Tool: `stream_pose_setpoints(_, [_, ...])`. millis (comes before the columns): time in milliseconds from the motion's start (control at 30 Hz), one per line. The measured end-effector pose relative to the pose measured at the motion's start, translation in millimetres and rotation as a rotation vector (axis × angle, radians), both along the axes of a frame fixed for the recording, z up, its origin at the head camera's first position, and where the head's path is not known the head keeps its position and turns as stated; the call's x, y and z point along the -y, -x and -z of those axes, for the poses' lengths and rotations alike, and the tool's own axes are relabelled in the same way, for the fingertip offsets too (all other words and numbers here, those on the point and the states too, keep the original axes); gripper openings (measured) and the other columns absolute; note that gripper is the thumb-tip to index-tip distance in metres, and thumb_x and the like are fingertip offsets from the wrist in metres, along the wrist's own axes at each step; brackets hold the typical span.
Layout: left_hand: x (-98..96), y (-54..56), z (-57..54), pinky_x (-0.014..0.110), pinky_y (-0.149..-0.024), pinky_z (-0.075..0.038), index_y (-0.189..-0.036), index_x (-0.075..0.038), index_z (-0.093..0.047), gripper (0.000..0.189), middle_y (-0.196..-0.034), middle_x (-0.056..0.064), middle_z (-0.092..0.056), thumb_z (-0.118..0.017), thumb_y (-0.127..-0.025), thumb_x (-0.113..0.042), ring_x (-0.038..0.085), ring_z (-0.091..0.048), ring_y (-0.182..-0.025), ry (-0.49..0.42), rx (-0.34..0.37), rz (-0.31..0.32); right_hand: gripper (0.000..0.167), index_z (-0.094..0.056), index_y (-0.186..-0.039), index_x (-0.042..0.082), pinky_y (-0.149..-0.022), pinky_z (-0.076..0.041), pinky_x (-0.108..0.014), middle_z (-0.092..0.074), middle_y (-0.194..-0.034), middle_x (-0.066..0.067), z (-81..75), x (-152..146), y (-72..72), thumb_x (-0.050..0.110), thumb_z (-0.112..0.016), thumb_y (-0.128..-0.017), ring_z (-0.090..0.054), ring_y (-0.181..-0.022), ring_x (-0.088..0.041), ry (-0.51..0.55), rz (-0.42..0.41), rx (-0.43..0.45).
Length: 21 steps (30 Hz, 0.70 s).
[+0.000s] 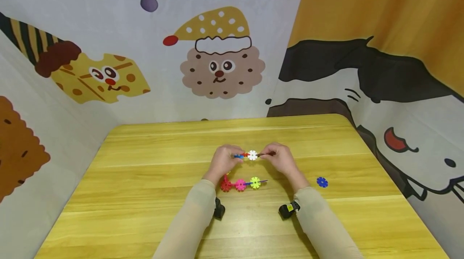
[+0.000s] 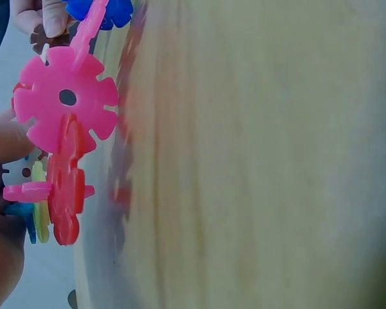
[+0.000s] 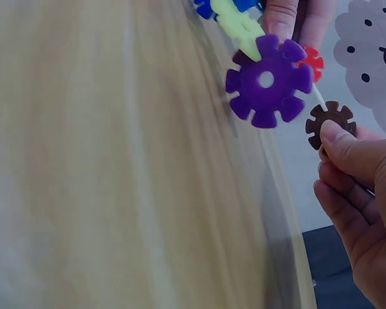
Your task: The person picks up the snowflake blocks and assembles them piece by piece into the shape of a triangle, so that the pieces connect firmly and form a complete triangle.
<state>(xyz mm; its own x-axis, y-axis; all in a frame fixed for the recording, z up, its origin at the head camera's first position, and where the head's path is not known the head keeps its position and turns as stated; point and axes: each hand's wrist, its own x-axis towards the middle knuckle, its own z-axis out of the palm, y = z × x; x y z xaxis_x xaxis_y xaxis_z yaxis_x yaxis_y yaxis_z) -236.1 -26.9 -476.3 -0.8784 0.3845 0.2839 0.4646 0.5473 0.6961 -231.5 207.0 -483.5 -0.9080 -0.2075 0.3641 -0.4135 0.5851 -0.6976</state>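
Pinching: right hand (image 1: 282, 158), brown disc (image 3: 333, 112) | left hand (image 1: 223, 160) opposite, blue piece (image 1: 238, 156)

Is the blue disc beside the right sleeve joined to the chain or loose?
Loose: in the head view, the blue disc lies on the table, apart from the chain.

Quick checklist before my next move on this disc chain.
1. Left hand gripping the chain of multicoloured notched plastic discs: ok.
2. Right hand pinching the brown notched plastic disc: ok.
3. White notched plastic disc fully slotted into the brown one: cannot tell.
4. Purple notched plastic disc clear of the brown one: ok, apart.
5. Hand free for the loose blue notched plastic disc: not ok, both occupied.
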Motion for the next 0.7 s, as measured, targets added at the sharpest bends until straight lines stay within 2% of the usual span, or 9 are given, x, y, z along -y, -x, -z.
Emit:
stream_pose_setpoints(167, [0.8, 0.9, 1.1, 0.041, -0.099, -0.049, -0.107, -0.005, -0.077, 0.027, -0.112, 0.01, -0.072, -0.081, -0.08, -0.007, 0.027, -0.065, -0.109, 0.002, -0.013, -0.008, 0.017, -0.073, -0.075, 0.013, -0.066, -0.054, -0.027, -0.067, -0.08, 0.002, 4.5, 2, 0.2, 0.0, -0.082, -0.078, -0.062, -0.075, -0.015, 0.025, 0.008, -0.036])
stream_pose_setpoints(333, [0.4, 2.7, 3.0, 0.038, -0.096, -0.051, -0.105, -0.006, -0.077, 0.027, -0.11, 0.009, -0.073, -0.082, -0.079, -0.008, 0.026, -0.066, -0.107, 0.012, -0.047, -0.004, 0.012, -0.073, -0.077, 0.01, -0.066, -0.054, -0.029, -0.068, -0.081, -0.001, 5.5, 3, 1.5, 0.002, -0.082, -0.08, -0.062, -0.075, -0.017, 0.005, -0.014, -0.063])
stream_pose_setpoints(567, [2.2, 1.8, -1.0, 0.042, -0.099, -0.049, -0.108, -0.006, -0.076, 0.029, -0.114, 0.011, -0.071, -0.082, -0.079, -0.007, 0.029, -0.064, -0.11, 0.036, -0.036, 0.001, 0.006, -0.073, -0.081, 0.007, -0.07, -0.055, -0.03, -0.067, -0.084, -0.002, 3.9, 4, 1.5, 0.008, -0.078, -0.085, -0.063, -0.078, -0.018, -0.004, -0.045, -0.1])
stream_pose_setpoints(700, [4.0, 3.5, -7.6, 0.043, -0.102, -0.046, -0.113, -0.006, -0.074, 0.035, -0.118, 0.009, -0.07, -0.082, -0.08, -0.013, 0.029, -0.061, -0.115, 0.068, 0.011, 0.012, 0.007, -0.072, -0.081, 0.009, -0.07, -0.055, -0.03, -0.065, -0.083, 0.0, 3.6, 4, 1.9, 0.01, -0.077, -0.085, -0.061, -0.078, -0.017, -0.003, -0.046, -0.116])
